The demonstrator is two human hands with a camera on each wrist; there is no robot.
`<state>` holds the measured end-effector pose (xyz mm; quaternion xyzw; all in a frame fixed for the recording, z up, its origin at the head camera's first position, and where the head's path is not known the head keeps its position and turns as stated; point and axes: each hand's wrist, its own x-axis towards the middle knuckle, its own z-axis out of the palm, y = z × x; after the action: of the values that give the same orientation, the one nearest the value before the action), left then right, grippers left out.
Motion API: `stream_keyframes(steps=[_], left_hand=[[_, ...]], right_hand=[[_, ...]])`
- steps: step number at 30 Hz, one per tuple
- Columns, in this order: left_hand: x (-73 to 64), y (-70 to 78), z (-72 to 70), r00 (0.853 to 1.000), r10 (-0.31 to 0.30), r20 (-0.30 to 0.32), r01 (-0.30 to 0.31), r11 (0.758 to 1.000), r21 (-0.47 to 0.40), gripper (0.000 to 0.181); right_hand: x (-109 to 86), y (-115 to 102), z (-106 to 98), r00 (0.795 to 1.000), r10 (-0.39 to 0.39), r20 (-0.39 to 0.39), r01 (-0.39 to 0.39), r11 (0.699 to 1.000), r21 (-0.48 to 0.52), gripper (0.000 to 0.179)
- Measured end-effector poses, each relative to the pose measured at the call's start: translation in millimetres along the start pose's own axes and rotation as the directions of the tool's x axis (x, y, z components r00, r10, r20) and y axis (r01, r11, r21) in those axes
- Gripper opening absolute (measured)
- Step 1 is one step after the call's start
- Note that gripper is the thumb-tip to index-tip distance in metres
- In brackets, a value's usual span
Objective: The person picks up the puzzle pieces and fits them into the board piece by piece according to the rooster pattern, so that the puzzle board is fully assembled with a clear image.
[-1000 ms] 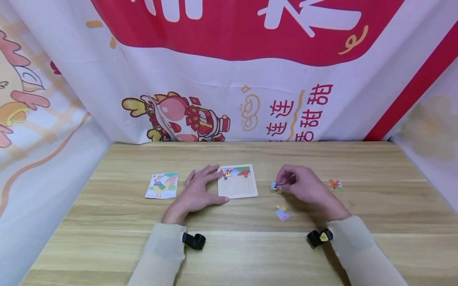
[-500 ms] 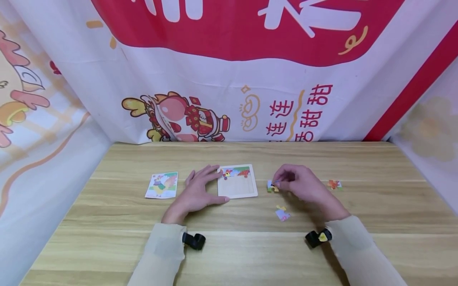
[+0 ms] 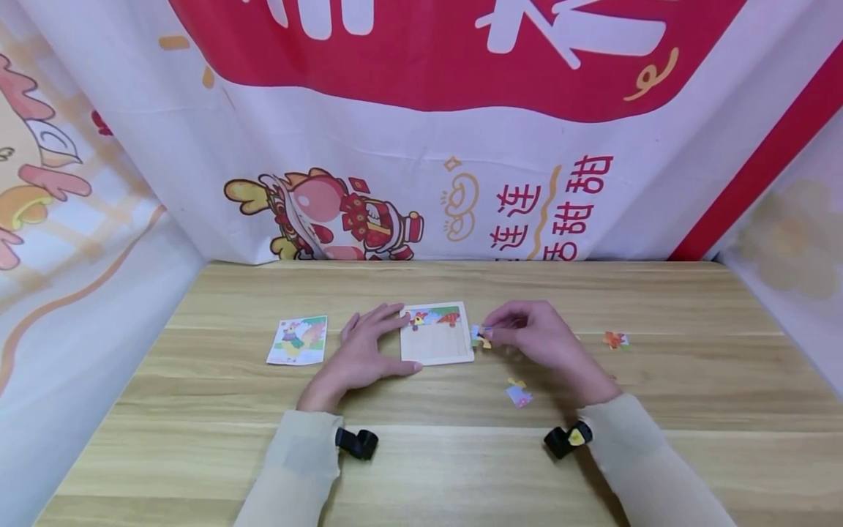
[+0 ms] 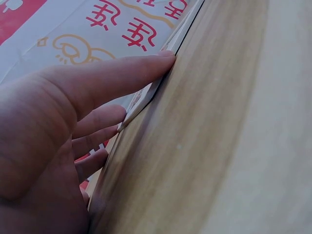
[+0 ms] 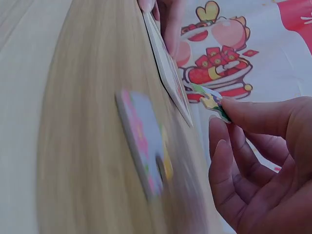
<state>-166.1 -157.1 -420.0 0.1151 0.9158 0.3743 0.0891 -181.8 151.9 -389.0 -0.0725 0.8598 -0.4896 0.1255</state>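
Observation:
A shallow puzzle tray (image 3: 470, 344) lies mid-table, its top strip filled with printed pieces and bare wood below. My left hand (image 3: 362, 351) rests at its left side: the thumb, fairly straight, touches the near edge, and extended fingers touch the upper left corner. In the left wrist view the left hand (image 4: 58, 122) lies along the tray's rim. My right hand (image 3: 533, 333) pinches a jigsaw piece (image 3: 477, 337) between thumb and fingertips, just beside the tray's right edge. In the right wrist view this jigsaw piece (image 5: 210, 101), yellow, green and purple, is tilted off the table.
A lilac and yellow jigsaw piece (image 3: 519, 395) lies nearer me, below the right hand. An orange piece (image 3: 615, 339) lies farther right. Left of the tray is a picture card (image 3: 299, 341) of a bird. A printed cloth (image 3: 395, 132) hangs behind the wooden table (image 3: 448, 468).
My right hand has moved left with the pinched jigsaw piece, from well right of the tray to its right edge. The left hand and tray have stayed in place.

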Motion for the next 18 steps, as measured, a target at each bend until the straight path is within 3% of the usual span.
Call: stream_keyframes(steps=[9,18], left_hand=[[-0.1,-1.2,-0.4,1.0,-0.003,0.001,0.003,1.0,0.0,0.087],[-0.9,-0.8,-1.4,1.0,0.0,0.002,0.0,1.0,0.003,0.088]], right_hand=[[15.5,-14,31,0.998,0.036,0.057,-0.044,0.989,0.145,0.014],[30.0,-24,54,0.998,0.02,0.065,-0.025,0.997,0.078,0.018]])
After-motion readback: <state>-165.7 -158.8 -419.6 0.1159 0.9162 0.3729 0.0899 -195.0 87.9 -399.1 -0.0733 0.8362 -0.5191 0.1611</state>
